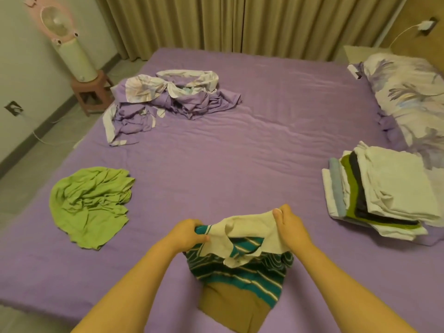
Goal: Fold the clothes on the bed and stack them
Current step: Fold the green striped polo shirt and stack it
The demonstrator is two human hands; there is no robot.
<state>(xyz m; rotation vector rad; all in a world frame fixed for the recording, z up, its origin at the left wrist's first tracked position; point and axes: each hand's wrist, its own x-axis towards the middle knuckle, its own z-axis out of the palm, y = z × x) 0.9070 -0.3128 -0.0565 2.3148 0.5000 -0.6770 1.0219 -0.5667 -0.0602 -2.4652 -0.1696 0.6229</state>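
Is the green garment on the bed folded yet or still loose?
Unfolded: the green garment lies crumpled in a wrinkled heap on the bed, untouched by either hand.

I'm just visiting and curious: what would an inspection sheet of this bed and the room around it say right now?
Surface: purple bed sheet, wrinkled.
Job's things: striped polo shirt held up by its white collar; green garment crumpled at left; folded stack at right.
Clutter: rumpled purple floral bedding; floral pillow.
Hands: left hand and right hand both grip the shirt.
Cables: white charger cable at wall socket; cord on the floor at left.
Surroundings: pink fan on stool; beige curtains.
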